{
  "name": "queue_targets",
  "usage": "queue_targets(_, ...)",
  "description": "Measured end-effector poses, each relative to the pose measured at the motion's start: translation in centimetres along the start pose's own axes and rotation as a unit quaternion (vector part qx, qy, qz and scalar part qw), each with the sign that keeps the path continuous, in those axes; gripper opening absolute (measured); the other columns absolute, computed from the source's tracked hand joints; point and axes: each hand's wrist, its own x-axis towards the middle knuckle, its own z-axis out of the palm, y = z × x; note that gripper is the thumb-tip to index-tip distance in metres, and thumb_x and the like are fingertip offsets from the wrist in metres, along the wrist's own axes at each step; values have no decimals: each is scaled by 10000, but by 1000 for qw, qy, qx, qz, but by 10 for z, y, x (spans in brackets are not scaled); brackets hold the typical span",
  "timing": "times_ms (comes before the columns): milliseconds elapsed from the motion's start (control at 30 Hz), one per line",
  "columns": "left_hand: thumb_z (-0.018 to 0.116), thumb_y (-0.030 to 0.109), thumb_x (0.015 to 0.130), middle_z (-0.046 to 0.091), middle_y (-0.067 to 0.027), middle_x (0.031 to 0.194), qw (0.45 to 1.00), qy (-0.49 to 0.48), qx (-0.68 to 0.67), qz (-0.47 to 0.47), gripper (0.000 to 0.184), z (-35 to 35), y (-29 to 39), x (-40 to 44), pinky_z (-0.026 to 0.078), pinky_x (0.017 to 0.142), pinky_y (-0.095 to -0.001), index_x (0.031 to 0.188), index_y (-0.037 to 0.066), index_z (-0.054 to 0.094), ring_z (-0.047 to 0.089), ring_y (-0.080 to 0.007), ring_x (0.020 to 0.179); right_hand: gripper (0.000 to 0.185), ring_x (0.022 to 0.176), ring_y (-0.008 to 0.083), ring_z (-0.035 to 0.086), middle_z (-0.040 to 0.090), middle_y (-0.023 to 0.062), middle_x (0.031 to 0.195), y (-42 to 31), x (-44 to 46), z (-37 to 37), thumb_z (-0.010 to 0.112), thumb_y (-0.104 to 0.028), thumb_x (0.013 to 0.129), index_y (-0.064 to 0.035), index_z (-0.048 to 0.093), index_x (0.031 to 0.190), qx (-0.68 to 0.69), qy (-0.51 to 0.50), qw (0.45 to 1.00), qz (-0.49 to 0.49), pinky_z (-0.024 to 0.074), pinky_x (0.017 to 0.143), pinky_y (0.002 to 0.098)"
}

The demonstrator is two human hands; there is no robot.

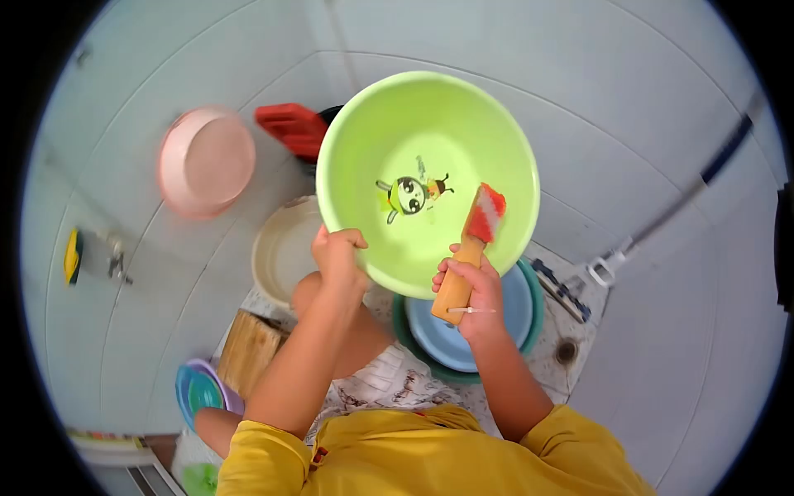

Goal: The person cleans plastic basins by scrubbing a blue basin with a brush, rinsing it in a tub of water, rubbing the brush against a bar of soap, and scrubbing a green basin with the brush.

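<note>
A light green basin [356,140] with a cartoon picture on its inner bottom is held up, its open side facing me. My left hand [337,258] grips the basin's lower left rim, fingers closed round it. In my right hand [475,285] is a wooden-handled brush [463,277] with red and white bristles. The bristles overlap the lower right inside of the basin; whether they touch it I cannot tell. Below the green basin, a blue basin [447,343] sits within a darker green one [538,331] on the floor.
A pink basin [207,161] is at the left wall, above a tap [117,260] and a yellow sponge [73,256]. Around the floor are a cream basin [281,248], wooden block [248,351], purple bucket [227,395], squeegee [562,291] and drain [566,352]. A red object [291,128] stands behind.
</note>
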Motion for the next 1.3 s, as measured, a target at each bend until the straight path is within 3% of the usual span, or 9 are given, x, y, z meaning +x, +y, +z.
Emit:
queue_targets(133,494,-113,564,550,-104,886,992,109,-53,-22,407,-89,11,43,468,617,-325,963,-37,519,551,-234,772,373,684,218,587,569,127,816,24,23,55,593,-80,758,3,473,1101,-48,-94,991,84,500,619,330)
queue_targets(300,496,-85,586,528,-137,1024,961,202,-135,-135,472,-126,52,40,494,818,-394,1053,-17,495,537,-304,906,359,702,229,596,571,134,832,69,48,102,587,-74,761,4,474,1093,-26,-168,968,186,511,633,339)
queue_targets(333,514,-65,599,521,-133,1038,966,182,-141,-117,487,-133,46,43,474,874,-400,1082,-8,477,533,-311,918,324,685,231,598,568,128,815,75,48,107,585,-62,758,-2,476,1057,-16,-179,964,195,513,612,341)
queue_targets(467,526,-50,613,518,-125,1023,948,254,-156,-113,472,-158,14,63,461,886,-400,1080,-2,474,525,-299,935,294,695,228,601,571,122,811,108,69,102,580,-62,764,4,481,1033,-18,-176,958,224,511,610,338)
queue_targets(767,530,-40,615,500,-122,1039,951,232,-139,-150,471,-204,-26,77,445,881,-396,1081,1,471,501,-296,969,286,756,214,596,580,127,826,167,92,75,571,-82,776,13,493,1034,-63,-132,952,270,507,646,329)
queue_targets(900,523,-26,615,502,-146,1066,945,268,-131,-132,493,-205,-8,73,434,913,-421,1104,-2,466,493,-315,1010,264,742,216,598,585,124,809,187,95,83,580,-87,774,7,504,1008,-64,-128,948,284,506,647,340)
queue_targets(1000,528,-49,604,520,-153,1049,937,290,-173,-85,497,-238,4,75,441,914,-439,1095,2,472,505,-331,1007,279,698,207,592,580,99,771,213,98,109,597,-132,769,-10,523,1009,-96,-132,922,351,499,605,329)
queue_targets(1100,528,-71,604,534,-107,1037,917,344,-194,-51,500,-280,13,66,462,898,-378,1092,21,479,534,-287,970,247,629,178,580,582,63,745,237,89,136,601,-142,774,-35,539,989,-107,-160,902,386,482,530,303)
queue_targets(1300,520,-81,596,550,-91,995,895,373,-245,-17,469,-340,45,0,476,868,-350,1053,22,506,547,-272,936,302,728,242,628,614,127,853,261,45,160,604,-144,784,-10,509,1037,-204,-288,835,422,526,622,319)
